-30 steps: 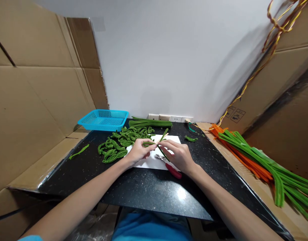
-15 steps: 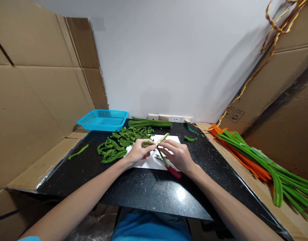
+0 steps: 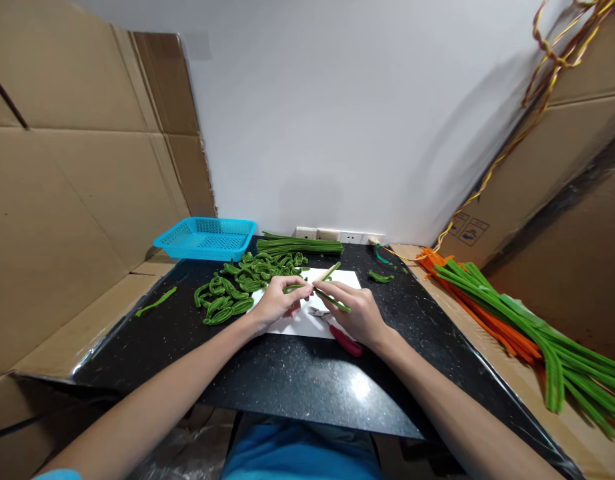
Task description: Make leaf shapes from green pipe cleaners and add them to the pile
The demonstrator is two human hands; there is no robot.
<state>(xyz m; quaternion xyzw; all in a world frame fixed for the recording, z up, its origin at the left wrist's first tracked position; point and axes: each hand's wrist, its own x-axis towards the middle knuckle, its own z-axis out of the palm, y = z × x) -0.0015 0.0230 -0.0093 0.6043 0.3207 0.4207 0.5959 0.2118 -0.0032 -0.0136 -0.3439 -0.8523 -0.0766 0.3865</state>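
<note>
Over a white sheet of paper (image 3: pixel 297 325), both hands pinch a green pipe cleaner (image 3: pixel 332 270). My left hand (image 3: pixel 280 300) is closed with thumb and forefinger on its bent, looped part. My right hand (image 3: pixel 356 308) is closed on it from the other side, and one tail sticks out across the fingers. A pale strip shows beside the pipe cleaner, partly hidden by the fingers. Under my right hand lie pliers (image 3: pixel 346 341) with a red handle, their metal jaws on the paper. A pile of looped green pipe cleaner pieces (image 3: pixel 227 293) lies left of my left hand.
A blue basket (image 3: pixel 207 253) stands at the back left. Straight green pipe cleaners (image 3: pixel 300 247) lie by the wall sockets (image 3: pixel 350 237). Green pipe cleaners (image 3: pixel 512 320) and orange ones (image 3: pixel 492 323) rest on cardboard at the right. One loose green piece (image 3: pixel 156 302) lies far left.
The pipe cleaner's tail has swung from pointing down over the pliers to the right, across my right fingers. My right fingers have drawn in slightly; my left hand is nearly still.
</note>
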